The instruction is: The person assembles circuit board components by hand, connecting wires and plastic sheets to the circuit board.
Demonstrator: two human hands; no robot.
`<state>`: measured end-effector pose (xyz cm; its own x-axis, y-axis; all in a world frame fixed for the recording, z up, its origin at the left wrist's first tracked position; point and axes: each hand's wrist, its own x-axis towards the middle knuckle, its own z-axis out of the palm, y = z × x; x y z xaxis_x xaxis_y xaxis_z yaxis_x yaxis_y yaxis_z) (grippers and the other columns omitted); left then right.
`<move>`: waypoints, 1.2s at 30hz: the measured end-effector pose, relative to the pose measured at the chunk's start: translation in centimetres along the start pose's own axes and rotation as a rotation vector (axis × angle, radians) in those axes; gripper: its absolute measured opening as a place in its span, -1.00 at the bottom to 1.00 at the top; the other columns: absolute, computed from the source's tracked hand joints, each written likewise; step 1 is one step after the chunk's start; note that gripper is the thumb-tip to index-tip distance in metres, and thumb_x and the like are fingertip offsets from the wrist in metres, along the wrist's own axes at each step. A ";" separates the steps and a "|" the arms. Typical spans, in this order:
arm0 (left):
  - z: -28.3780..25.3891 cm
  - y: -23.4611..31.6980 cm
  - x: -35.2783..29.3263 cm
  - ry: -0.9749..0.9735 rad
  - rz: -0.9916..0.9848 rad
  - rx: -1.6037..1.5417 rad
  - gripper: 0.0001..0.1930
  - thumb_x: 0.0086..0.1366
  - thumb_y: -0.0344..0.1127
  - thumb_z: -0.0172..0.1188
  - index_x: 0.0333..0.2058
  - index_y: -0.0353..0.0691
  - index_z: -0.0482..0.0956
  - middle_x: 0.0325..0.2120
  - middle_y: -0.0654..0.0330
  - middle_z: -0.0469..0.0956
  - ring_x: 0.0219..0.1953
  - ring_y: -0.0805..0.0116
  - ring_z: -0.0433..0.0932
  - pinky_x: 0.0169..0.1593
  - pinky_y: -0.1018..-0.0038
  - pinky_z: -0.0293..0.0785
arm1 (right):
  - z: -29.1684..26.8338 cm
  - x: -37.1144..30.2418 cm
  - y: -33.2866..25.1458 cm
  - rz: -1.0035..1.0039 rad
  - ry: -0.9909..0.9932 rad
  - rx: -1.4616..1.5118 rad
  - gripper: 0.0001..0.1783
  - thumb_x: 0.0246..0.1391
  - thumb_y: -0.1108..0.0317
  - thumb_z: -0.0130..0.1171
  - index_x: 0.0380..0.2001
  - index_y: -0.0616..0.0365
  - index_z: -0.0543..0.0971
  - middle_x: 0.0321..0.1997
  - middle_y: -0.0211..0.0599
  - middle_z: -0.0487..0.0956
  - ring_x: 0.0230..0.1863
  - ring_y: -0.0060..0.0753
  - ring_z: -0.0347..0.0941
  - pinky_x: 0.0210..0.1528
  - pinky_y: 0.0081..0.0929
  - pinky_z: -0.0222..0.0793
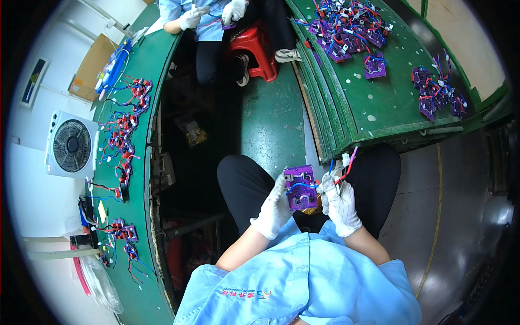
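Note:
A purple circuit board (pixel 295 201) is held over my lap, its face turned up, with metal and dark parts on it. My left hand (pixel 272 213), in a white glove, grips the board by its left edge. On the board's right side, my gloved right hand (pixel 340 207) is closed around the wires that run off it. A blue wire (pixel 297 186) crosses the board toward those fingers. Beyond them stick out a red-pink wire (pixel 350 166) and a white tag (pixel 345 159). The fingertips of my right hand partly hide the wire bundle.
A pile of wired purple boards (pixel 352 40) lies on the green bench (pixel 374 103) at right, with a smaller group (pixel 437 95) beside it. More boards (pixel 122 135) line the left bench, near a fan (pixel 73 145). Ahead, a gloved co-worker (pixel 197 24) sits by a red stool (pixel 260 51).

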<state>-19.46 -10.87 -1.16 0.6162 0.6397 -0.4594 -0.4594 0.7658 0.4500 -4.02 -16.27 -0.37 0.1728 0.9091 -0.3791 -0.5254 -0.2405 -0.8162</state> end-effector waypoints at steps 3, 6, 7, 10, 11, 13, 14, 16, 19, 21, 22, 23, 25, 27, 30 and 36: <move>-0.2 -1.0 -0.3 0.048 0.067 0.089 -0.52 0.17 -0.21 0.11 0.05 -0.21 0.26 -0.10 0.17 0.44 -0.05 0.32 0.45 0.06 0.33 0.35 | 0.9 -0.2 1.3 -0.132 0.007 0.029 -0.83 0.15 0.23 0.05 -0.39 0.07 0.40 -0.59 -0.55 0.39 -0.70 -0.82 0.24 -0.72 -0.80 0.07; -1.3 -1.6 -0.4 0.118 0.038 0.097 -0.64 0.17 -0.23 0.11 -0.08 -0.22 0.37 -0.23 0.19 0.48 -0.20 0.31 0.50 -0.06 0.35 0.42 | 1.1 -1.8 1.9 -0.301 -0.204 -0.191 -0.93 0.09 0.49 0.05 -0.46 0.23 0.43 -0.47 -0.37 0.51 -0.43 -0.60 0.41 -0.38 -0.61 0.34; -1.6 -2.0 0.1 0.048 0.148 0.244 -0.80 0.24 -0.29 0.02 -0.19 -0.22 0.42 -0.34 0.21 0.48 -0.32 0.30 0.49 -0.17 0.36 0.44 | 1.4 -2.2 0.9 -0.481 -0.202 -0.675 -0.98 0.02 0.52 0.08 -0.46 0.22 0.45 -0.51 -0.26 0.53 -0.48 -0.39 0.48 -0.39 -0.52 0.39; -2.1 -2.6 0.2 0.236 -0.113 -0.064 -0.68 0.34 -0.11 -0.09 -0.08 -0.19 0.36 -0.28 0.14 0.45 -0.33 0.30 0.46 -0.21 0.41 0.42 | 0.8 -2.3 1.3 -0.679 -0.217 -0.597 -0.97 0.03 0.47 0.06 -0.44 0.19 0.48 -0.53 -0.22 0.52 -0.48 -0.17 0.49 -0.44 -0.36 0.39; -1.7 -2.7 0.4 0.232 -0.102 -0.082 -0.62 0.33 -0.05 -0.10 -0.03 -0.19 0.33 -0.27 0.12 0.44 -0.32 0.31 0.45 -0.19 0.41 0.41 | 0.5 -2.2 1.5 -0.687 -0.193 -0.600 -0.97 0.03 0.47 0.06 -0.44 0.19 0.48 -0.53 -0.22 0.52 -0.48 -0.17 0.49 -0.44 -0.36 0.39; -2.2 -3.0 0.7 0.114 -0.072 -0.115 -0.47 0.32 0.11 -0.15 0.06 -0.20 0.28 -0.24 0.09 0.43 -0.27 0.29 0.44 -0.14 0.36 0.39 | -0.3 -1.9 2.1 -0.648 -0.113 -0.572 -0.92 0.06 0.42 0.07 -0.42 0.20 0.48 -0.53 -0.23 0.51 -0.50 -0.19 0.48 -0.44 -0.38 0.37; -2.4 -3.0 0.9 0.079 -0.086 -0.160 -0.42 0.30 0.17 -0.18 0.08 -0.19 0.26 -0.23 0.09 0.43 -0.26 0.27 0.42 -0.12 0.32 0.38 | -0.2 -1.7 2.2 -0.576 -0.127 -0.422 -0.88 0.09 0.38 0.06 -0.41 0.21 0.48 -0.52 -0.27 0.51 -0.50 -0.32 0.46 -0.42 -0.44 0.35; -2.1 -2.8 0.6 0.012 -0.057 -0.145 -0.35 0.27 0.24 -0.20 0.10 -0.19 0.23 -0.19 0.07 0.43 -0.21 0.22 0.43 -0.09 0.29 0.38 | -0.1 -2.1 1.8 -0.361 -0.066 -0.228 -0.83 0.12 0.34 0.07 -0.43 0.23 0.47 -0.55 -0.35 0.50 -0.49 -0.46 0.44 -0.39 -0.51 0.34; -2.0 -2.4 0.7 0.089 -0.021 -0.149 -0.23 0.22 0.38 -0.44 0.08 -0.16 0.28 -0.13 0.08 0.46 -0.14 0.16 0.46 -0.04 0.22 0.39 | 0.4 -2.0 0.6 -0.147 -0.034 0.143 -0.68 0.20 0.14 -0.02 -0.49 0.14 0.46 -0.71 -0.52 0.34 -0.71 -0.71 0.22 -0.66 -0.69 0.12; -0.2 -1.9 0.7 0.135 0.020 -0.128 -0.27 0.25 0.35 -0.45 0.00 -0.15 0.37 -0.19 0.14 0.50 -0.18 0.21 0.49 -0.07 0.21 0.42 | 0.0 -2.0 0.2 -0.157 -0.057 0.215 -0.63 0.20 0.06 -0.03 -0.48 0.13 0.45 -0.73 -0.55 0.30 -0.74 -0.73 0.17 -0.70 -0.69 0.08; -1.0 -1.3 1.0 0.129 0.026 -0.184 -0.32 0.27 0.31 -0.39 -0.01 -0.15 0.39 -0.25 0.15 0.52 -0.24 0.19 0.52 -0.14 0.17 0.46 | -0.1 -1.9 0.6 -0.120 -0.119 0.225 -0.65 0.21 0.07 -0.04 -0.47 0.11 0.45 -0.74 -0.55 0.30 -0.75 -0.72 0.17 -0.70 -0.69 0.07; -1.6 -1.0 1.3 0.130 0.051 -0.194 -0.44 0.26 0.18 -0.23 -0.01 -0.15 0.39 -0.30 0.13 0.53 -0.30 0.17 0.53 -0.23 0.21 0.48 | 0.1 -2.2 0.1 -0.109 -0.147 0.224 -0.65 0.22 0.07 -0.05 -0.48 0.10 0.45 -0.75 -0.55 0.29 -0.75 -0.72 0.16 -0.71 -0.69 0.07; -2.4 -0.8 0.6 0.170 0.093 -0.205 -0.56 0.27 0.05 -0.07 -0.07 -0.15 0.43 -0.43 0.15 0.55 -0.39 0.17 0.54 -0.39 0.25 0.50 | 0.2 -2.4 -0.6 -0.101 -0.226 0.217 -0.64 0.23 0.08 -0.08 -0.49 0.09 0.45 -0.76 -0.54 0.28 -0.76 -0.72 0.17 -0.71 -0.69 0.07; -2.4 0.2 -0.1 0.044 0.105 -0.148 -0.47 0.32 0.13 -0.23 -0.30 -0.24 0.53 -0.56 0.13 0.54 -0.42 0.16 0.51 -0.38 0.27 0.48 | 0.3 -2.0 -0.9 -0.065 -0.139 0.195 -0.63 0.23 0.06 -0.09 -0.51 0.09 0.44 -0.78 -0.53 0.27 -0.80 -0.71 0.16 -0.76 -0.70 0.06; -1.9 0.5 -0.2 -0.076 0.359 0.295 -0.29 0.33 0.19 -0.35 -0.54 -0.35 0.55 -0.61 0.03 0.53 -0.44 0.07 0.47 -0.24 0.23 0.41 | -0.2 -0.4 -1.4 0.115 0.080 0.154 -0.63 0.21 0.03 -0.07 -0.52 0.06 0.43 -0.82 -0.53 0.25 -0.88 -0.70 0.10 -0.86 -0.67 0.00; -0.7 0.3 -0.9 -0.301 0.340 0.611 -0.20 0.26 0.32 -0.41 -0.41 -0.34 0.59 -0.24 0.00 0.45 -0.16 0.16 0.42 -0.08 0.33 0.38 | -1.7 2.8 2.8 -0.242 0.168 -0.083 -0.71 0.23 0.21 -0.07 -0.34 0.23 0.50 -0.52 -0.40 0.48 -0.44 -0.62 0.37 -0.33 -0.59 0.30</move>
<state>-20.57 -11.15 -1.18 0.6917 0.7216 -0.0304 -0.2736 0.3007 0.9136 -3.63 -14.95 -4.50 0.4236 0.8759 -0.2310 -0.3835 -0.0576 -0.9217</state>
